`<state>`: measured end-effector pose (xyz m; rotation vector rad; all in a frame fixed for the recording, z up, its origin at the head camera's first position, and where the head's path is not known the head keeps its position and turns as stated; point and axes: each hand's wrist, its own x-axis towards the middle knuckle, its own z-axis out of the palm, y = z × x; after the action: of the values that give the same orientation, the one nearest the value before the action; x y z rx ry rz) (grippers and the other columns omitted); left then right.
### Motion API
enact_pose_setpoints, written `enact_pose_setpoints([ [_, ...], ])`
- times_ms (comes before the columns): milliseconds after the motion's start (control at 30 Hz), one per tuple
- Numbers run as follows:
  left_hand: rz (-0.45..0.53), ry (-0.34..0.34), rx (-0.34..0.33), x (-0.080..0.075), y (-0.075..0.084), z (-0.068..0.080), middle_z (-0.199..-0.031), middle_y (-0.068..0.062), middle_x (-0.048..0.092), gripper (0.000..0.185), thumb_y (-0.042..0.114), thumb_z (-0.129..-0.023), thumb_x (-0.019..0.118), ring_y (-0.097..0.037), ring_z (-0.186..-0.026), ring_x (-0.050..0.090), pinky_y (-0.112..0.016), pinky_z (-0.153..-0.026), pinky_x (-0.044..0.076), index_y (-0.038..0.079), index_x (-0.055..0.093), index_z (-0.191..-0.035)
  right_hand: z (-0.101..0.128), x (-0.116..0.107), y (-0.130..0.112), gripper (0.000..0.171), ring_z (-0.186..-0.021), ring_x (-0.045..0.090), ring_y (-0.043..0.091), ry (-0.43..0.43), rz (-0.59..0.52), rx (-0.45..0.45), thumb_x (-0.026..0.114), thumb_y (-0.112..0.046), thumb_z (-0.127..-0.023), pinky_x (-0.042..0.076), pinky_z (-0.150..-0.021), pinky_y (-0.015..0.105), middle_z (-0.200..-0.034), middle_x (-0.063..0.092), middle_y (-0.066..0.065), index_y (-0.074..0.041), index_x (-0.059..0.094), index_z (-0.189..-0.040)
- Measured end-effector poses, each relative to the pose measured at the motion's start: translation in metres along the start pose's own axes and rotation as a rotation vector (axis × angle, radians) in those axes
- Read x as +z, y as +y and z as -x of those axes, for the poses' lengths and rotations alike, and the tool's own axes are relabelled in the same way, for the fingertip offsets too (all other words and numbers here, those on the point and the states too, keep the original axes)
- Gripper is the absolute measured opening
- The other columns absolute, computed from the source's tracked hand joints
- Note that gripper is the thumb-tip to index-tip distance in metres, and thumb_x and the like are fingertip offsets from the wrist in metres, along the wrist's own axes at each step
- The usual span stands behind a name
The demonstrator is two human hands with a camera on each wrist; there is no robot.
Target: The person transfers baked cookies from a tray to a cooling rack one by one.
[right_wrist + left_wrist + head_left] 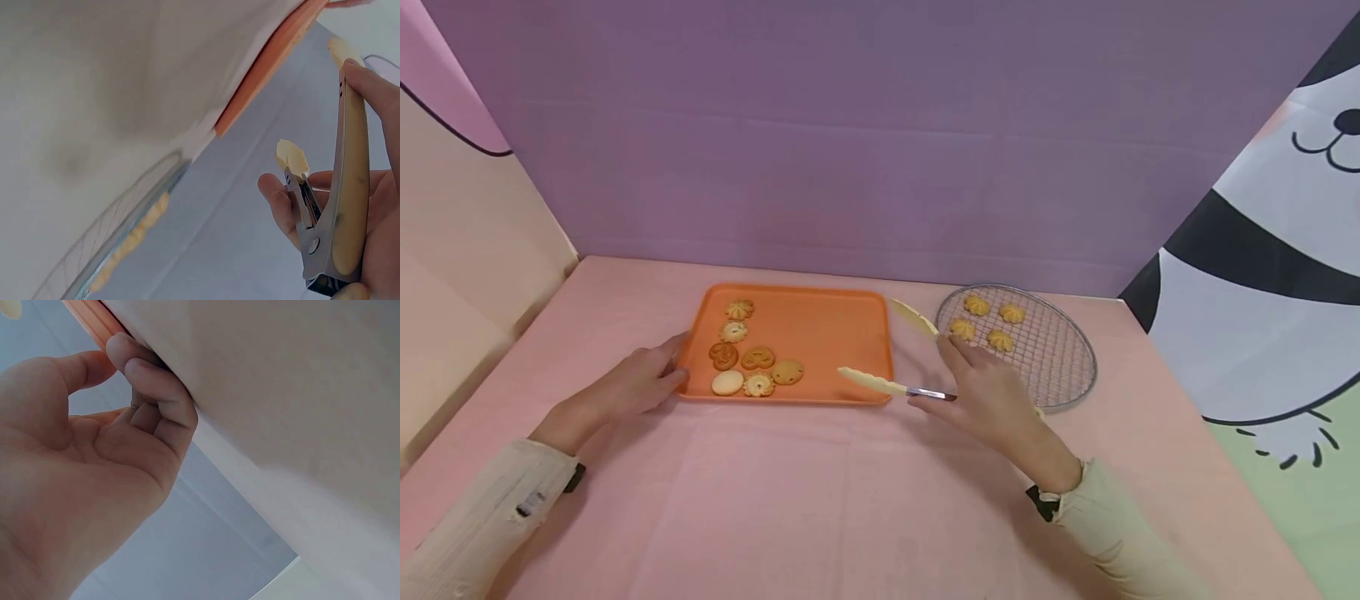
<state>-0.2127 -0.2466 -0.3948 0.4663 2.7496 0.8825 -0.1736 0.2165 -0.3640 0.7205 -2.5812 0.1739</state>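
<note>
My left hand [638, 379] grips the left edge of an orange tray [842, 333], its thumb and curled fingers at the rim [94, 325]. Several cookies lie on the tray's left half, including a pretzel-shaped cookie [757, 357] and a pale round one [727, 382]. In my right hand [996, 400] is a pair of tongs [353, 187] with pale scalloped tips. Their arms are spread apart, with nothing between the tips. One tip hangs over the tray's right side, the other above the gap between tray and rack.
A round wire cooling rack [1060, 367] stands right of the tray, partly hidden by my right hand. Several swirled cookies [1012, 313] sit on its far left part. A pink cloth [760, 500] covers the table, and a purple backdrop [850, 167] rises behind.
</note>
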Motion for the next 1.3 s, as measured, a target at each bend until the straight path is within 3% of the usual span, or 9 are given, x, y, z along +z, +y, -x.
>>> enact_pose_setpoints([
  [400, -0.008, 0.013, 0.04, 0.002, 0.001, 0.0, -0.068, -0.002, 0.05, 0.065, 0.012, -0.1, 0.052, -0.015, -0.056, 0.047, -0.03, -0.053, 0.039, -0.011, 0.02, -0.153, -0.016, 0.022, -0.027, 0.09, -0.092, 0.067, 0.035, 0.03, 0.014, -0.12, 0.076, -0.062, -0.076, 0.056, -0.08, 0.044, -0.117, 0.066, 0.021, 0.009, 0.059, -0.13],
  [567, -0.017, 0.007, 0.03, 0.002, 0.0, -0.001, -0.07, -0.003, 0.051, 0.065, 0.012, -0.101, 0.052, -0.016, -0.058, 0.048, -0.03, -0.054, 0.04, -0.01, 0.02, -0.153, -0.028, 0.023, -0.033, 0.095, -0.096, 0.066, 0.034, -0.063, 0.028, -0.074, 0.071, -0.068, -0.077, 0.056, -0.082, 0.043, -0.121, 0.065, 0.02, 0.007, 0.056, -0.133],
  [867, -0.025, 0.013, 0.026, 0.001, 0.001, 0.0, -0.07, -0.003, 0.051, 0.066, 0.012, -0.101, 0.051, -0.015, -0.058, 0.048, -0.03, -0.054, 0.04, -0.012, 0.019, -0.153, -0.046, 0.031, -0.045, 0.087, -0.096, 0.068, 0.031, -0.219, -0.084, -0.017, 0.074, -0.066, -0.077, 0.056, -0.082, 0.044, -0.121, 0.068, 0.017, 0.0, 0.06, -0.132],
  [1067, -0.034, 0.023, 0.021, 0.0, 0.002, 0.0, -0.071, -0.004, 0.051, 0.066, 0.012, -0.101, 0.051, -0.015, -0.058, 0.048, -0.029, -0.054, 0.04, -0.012, 0.019, -0.152, -0.056, 0.034, -0.055, 0.063, -0.078, 0.067, 0.024, -0.226, -0.175, -0.053, 0.081, -0.049, -0.079, 0.055, -0.072, 0.041, -0.097, 0.073, 0.01, 0.0, 0.068, -0.118],
  [1300, -0.043, 0.026, 0.015, 0.0, 0.0, 0.0, -0.071, -0.004, 0.05, 0.066, 0.013, -0.101, 0.052, -0.015, -0.059, 0.048, -0.03, -0.056, 0.04, -0.012, 0.019, -0.152, -0.066, 0.033, -0.061, 0.054, -0.061, 0.055, 0.016, -0.246, -0.186, -0.075, 0.082, -0.046, -0.079, 0.049, -0.06, 0.034, -0.077, 0.064, 0.0, -0.002, 0.07, -0.108],
])
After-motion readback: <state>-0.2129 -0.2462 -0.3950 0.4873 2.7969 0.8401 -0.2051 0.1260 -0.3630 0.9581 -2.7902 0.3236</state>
